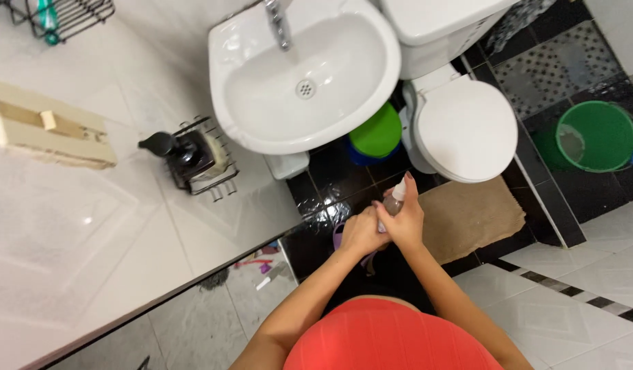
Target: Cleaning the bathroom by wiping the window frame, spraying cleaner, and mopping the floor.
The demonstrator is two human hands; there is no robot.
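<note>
Our right hand wraps a clear spray bottle; our left hand, fingers curled, presses at its nine o'clock, below the sink.

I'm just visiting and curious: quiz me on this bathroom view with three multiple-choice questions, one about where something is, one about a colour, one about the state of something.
1. Where does the green bucket stand?
A. inside the sink
B. on the dark tiled floor to the right of the toilet
C. on the brown mat

2. What colour is the person's top?
A. red-orange
B. blue
C. white

3. How is the toilet lid?
A. removed
B. raised
C. closed

Answers:
1 B, the bucket sits on dark tiles beyond the toilet, away from the sink and the mat.
2 A, the garment at the bottom of the view is red-orange.
3 C, the white lid lies flat over the bowl.

Both the left hand and the right hand are around a small spray bottle.
</note>
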